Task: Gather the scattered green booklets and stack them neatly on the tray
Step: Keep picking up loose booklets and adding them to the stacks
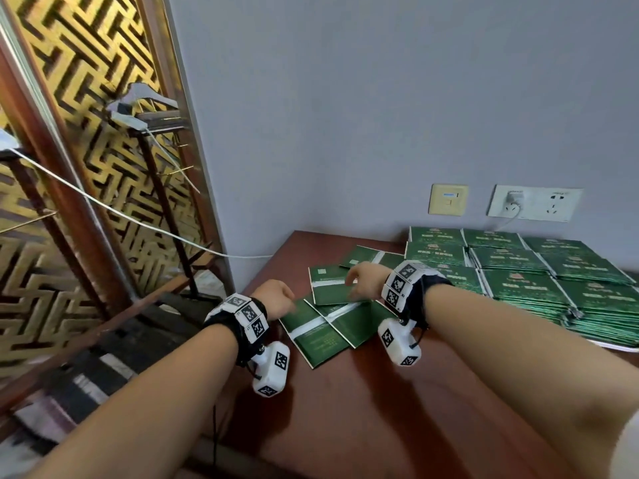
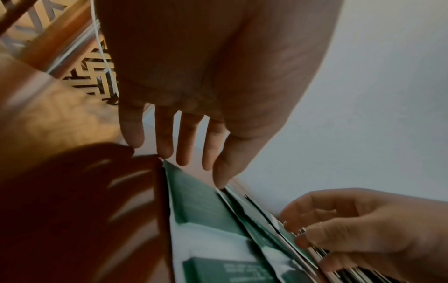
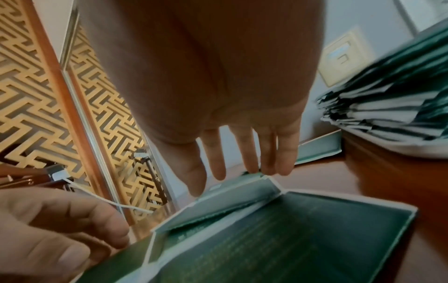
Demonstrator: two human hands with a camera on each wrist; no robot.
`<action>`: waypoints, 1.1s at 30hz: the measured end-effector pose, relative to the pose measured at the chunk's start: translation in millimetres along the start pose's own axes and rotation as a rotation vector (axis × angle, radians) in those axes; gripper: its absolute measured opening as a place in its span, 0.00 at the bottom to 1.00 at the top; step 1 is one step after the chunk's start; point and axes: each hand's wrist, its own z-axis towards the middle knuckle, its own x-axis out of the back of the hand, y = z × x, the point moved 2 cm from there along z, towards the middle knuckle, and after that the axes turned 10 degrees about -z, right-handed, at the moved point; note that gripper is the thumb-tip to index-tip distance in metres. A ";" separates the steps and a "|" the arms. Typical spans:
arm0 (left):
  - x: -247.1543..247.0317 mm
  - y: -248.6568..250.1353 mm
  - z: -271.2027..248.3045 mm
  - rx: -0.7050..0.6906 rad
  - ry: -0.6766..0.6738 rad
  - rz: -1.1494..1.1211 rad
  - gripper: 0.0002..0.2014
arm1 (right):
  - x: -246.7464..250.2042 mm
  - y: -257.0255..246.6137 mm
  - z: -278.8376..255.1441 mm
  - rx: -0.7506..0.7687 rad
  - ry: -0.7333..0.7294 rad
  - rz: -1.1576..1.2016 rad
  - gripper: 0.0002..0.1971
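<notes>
The dark red wooden surface [image 1: 397, 392] carries, at its right, neat piles of green booklets [image 1: 553, 271] on a white tray [image 1: 615, 344]. The scattered thin green paper booklets [image 1: 332, 319] overlap near the left corner. Both hands hover over them, holding nothing: left hand [image 1: 275, 299] relaxed, right hand [image 1: 366, 283] loosely spread. The booklets look light, bendable and slippery; I would pinch them at the edges.

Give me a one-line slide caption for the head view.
Both hands, left and right, reach onto scattered green booklets beside stacked booklets.
</notes>
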 end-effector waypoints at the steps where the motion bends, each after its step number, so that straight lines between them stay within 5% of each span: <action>1: -0.3 -3.6 3.8 0.009 0.000 0.001 0.10 | -4.4 -1.6 5.3 -0.015 -0.015 -0.011 0.19; 10: -7.7 -2.0 28.5 -0.025 0.009 -0.037 0.07 | -18.0 -4.9 48.4 -0.129 -0.036 -0.075 0.20; 18: -8.8 0.3 44.1 -0.031 -0.007 -0.140 0.11 | -15.2 -19.3 60.2 -0.059 -0.113 0.059 0.24; 26: -6.7 -1.1 42.8 -0.038 -0.012 -0.164 0.10 | -3.6 -14.9 76.9 -0.095 0.037 0.353 0.10; 33: -11.5 14.2 39.1 -0.089 0.022 -0.183 0.11 | 13.7 1.4 58.1 -0.140 0.091 0.516 0.37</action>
